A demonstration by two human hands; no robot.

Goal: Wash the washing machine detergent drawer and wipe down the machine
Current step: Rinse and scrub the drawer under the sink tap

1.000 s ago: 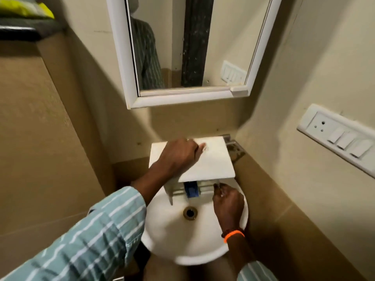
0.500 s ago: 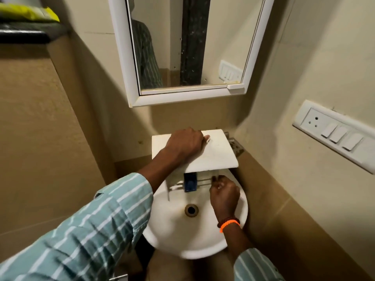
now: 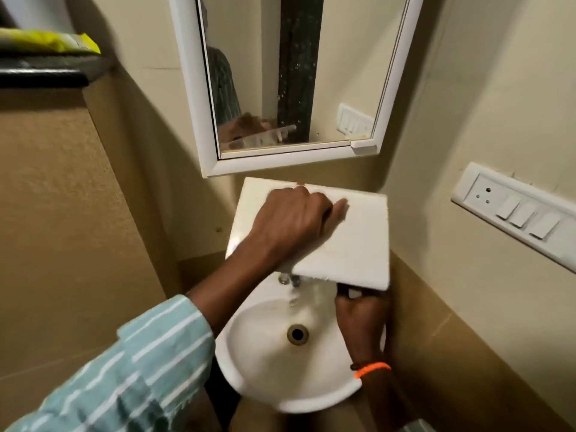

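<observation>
Detergent drawer (image 3: 343,244), flat smooth white plastic, above glossy round basin (image 3: 265,369).

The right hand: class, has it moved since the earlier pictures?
Yes. The right hand has shifted rightward, away from the drain, to the sink's right rim, under the drawer's corner.

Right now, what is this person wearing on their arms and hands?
The left arm has a light teal sleeve with thin white stripes, pushed up so the forearm is bare. The left hand wears no glove. The right hand is bare too, with an orange band and a thin dark thread beside it at the wrist. A bit of the same striped fabric shows lower down.
</observation>
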